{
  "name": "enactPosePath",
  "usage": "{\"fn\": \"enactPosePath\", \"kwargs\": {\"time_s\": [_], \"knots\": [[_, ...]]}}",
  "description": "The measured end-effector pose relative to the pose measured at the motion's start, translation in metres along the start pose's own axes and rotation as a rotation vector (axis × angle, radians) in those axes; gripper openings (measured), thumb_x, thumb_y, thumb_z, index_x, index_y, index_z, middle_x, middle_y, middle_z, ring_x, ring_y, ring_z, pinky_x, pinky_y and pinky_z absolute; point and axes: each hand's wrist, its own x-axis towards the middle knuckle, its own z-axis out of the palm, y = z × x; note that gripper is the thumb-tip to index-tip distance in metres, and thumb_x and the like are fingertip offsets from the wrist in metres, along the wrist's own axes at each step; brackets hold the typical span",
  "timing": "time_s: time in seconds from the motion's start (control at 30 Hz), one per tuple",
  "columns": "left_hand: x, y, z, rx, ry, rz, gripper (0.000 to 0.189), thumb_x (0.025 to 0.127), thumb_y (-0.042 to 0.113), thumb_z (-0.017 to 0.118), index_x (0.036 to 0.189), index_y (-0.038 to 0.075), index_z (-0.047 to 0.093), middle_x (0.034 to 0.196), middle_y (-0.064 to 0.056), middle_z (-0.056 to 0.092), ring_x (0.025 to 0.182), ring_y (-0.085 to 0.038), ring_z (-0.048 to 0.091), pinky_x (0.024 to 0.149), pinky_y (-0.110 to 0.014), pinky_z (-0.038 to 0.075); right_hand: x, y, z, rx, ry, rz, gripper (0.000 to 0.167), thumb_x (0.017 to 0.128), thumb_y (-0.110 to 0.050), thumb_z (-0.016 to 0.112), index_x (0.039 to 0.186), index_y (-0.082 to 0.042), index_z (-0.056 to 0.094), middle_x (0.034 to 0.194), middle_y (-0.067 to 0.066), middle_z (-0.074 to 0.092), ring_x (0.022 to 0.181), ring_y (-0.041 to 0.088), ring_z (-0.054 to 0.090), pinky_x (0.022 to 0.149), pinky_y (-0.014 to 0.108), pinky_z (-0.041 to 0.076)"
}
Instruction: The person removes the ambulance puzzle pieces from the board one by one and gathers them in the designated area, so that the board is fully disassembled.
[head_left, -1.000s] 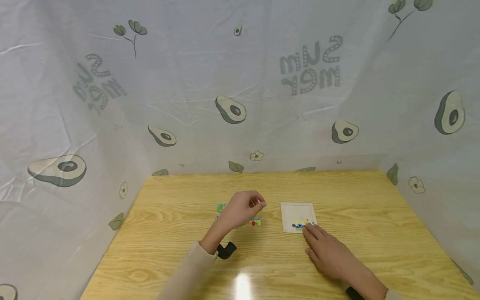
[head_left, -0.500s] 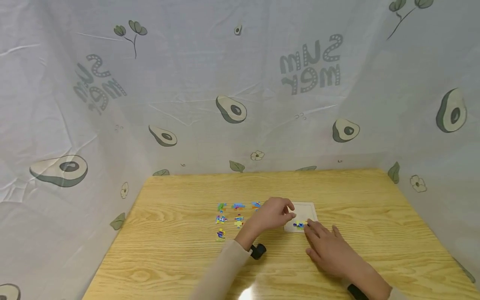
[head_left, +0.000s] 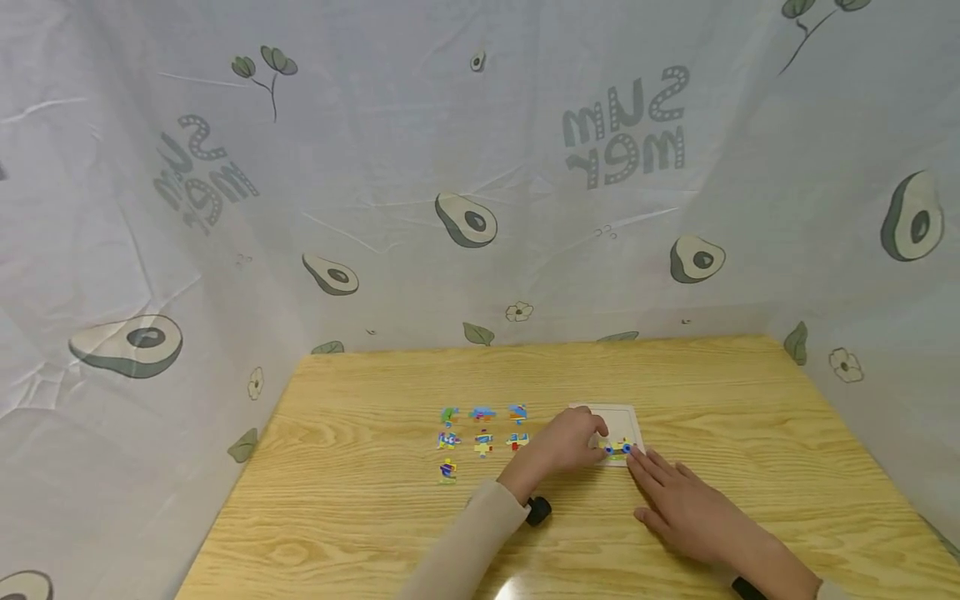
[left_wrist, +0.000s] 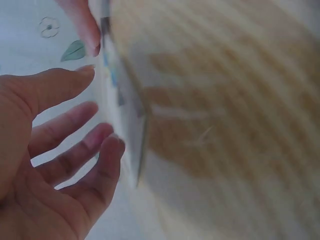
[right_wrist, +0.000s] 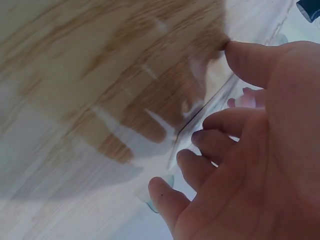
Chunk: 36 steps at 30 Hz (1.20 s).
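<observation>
A shallow white square tray (head_left: 621,422) lies on the wooden table, with a few colourful jigsaw puzzle pieces (head_left: 617,450) along its near edge. My left hand (head_left: 564,440) is over the tray's left side, fingers bent and thumb close to those pieces. In the left wrist view, a gap shows between its thumb and fingers, with nothing visible held, and the tray (left_wrist: 131,137) appears nearly edge-on beside the fingertips. My right hand (head_left: 686,504) lies palm down at the tray's near right corner, its extended fingertips right at the pieces. The right wrist view shows its fingers (right_wrist: 192,167) slightly bent.
Left of the tray, several loose jigsaw pieces (head_left: 483,442) lie in loose rows on the table (head_left: 360,492). A black wrist camera (head_left: 537,510) sits under my left wrist. A pale curtain (head_left: 390,167) printed with avocados surrounds the table at the back and sides.
My left hand has moved right, from over the loose pieces to the tray, uncovering those pieces. My right hand has stayed at the tray's near right corner.
</observation>
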Motion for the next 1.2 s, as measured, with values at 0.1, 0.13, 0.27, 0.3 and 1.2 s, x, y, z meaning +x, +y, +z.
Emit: {"fn": "enactPosePath", "kwargs": {"time_s": [0.1,0.13,0.27,0.3,1.2], "knots": [[0.000,0.001,0.004,0.039,0.003,-0.007,0.034,0.100,0.035,0.073,0.129,0.018,0.074,0.122,0.005,0.071,0.106,-0.007,0.066,0.100,-0.019,0.052,0.000,0.001,-0.001,0.013,-0.014,-0.005,0.068,0.104,-0.041,0.062,0.157,0.000,0.046,0.165,0.021,0.044,0.148,0.046,0.046,0.111,0.069,0.043],[0.000,0.001,0.005,0.045,0.002,-0.008,0.035,0.100,0.036,0.073,0.130,0.018,0.073,0.122,0.005,0.071,0.106,-0.007,0.065,0.102,-0.020,0.052,0.000,0.001,-0.002,0.020,-0.019,-0.003,0.068,0.105,-0.041,0.062,0.157,0.000,0.046,0.165,0.021,0.044,0.148,0.046,0.046,0.111,0.069,0.043],[0.001,0.000,0.006,0.024,-0.001,-0.031,0.035,0.099,0.038,0.074,0.127,0.017,0.074,0.121,0.004,0.069,0.102,-0.006,0.064,0.098,-0.018,0.052,0.002,0.000,-0.004,0.029,-0.026,-0.015,0.068,0.104,-0.039,0.063,0.156,0.001,0.047,0.164,0.023,0.044,0.147,0.047,0.047,0.110,0.069,0.044],[0.001,-0.001,0.007,0.015,0.001,-0.036,0.035,0.098,0.039,0.075,0.126,0.016,0.075,0.120,0.004,0.069,0.100,-0.005,0.064,0.095,-0.017,0.053,0.003,0.000,-0.005,0.028,-0.030,-0.018,0.068,0.104,-0.039,0.063,0.156,0.001,0.047,0.163,0.023,0.045,0.147,0.048,0.047,0.110,0.069,0.044],[0.008,-0.005,0.007,-0.163,-0.006,-0.088,0.025,0.092,0.028,0.084,0.112,0.015,0.076,0.102,0.007,0.071,0.089,-0.003,0.061,0.085,-0.015,0.052,0.000,-0.003,-0.002,0.050,-0.013,-0.041,0.066,0.105,-0.032,0.064,0.154,0.009,0.045,0.163,0.030,0.041,0.147,0.052,0.044,0.110,0.068,0.044]]}}
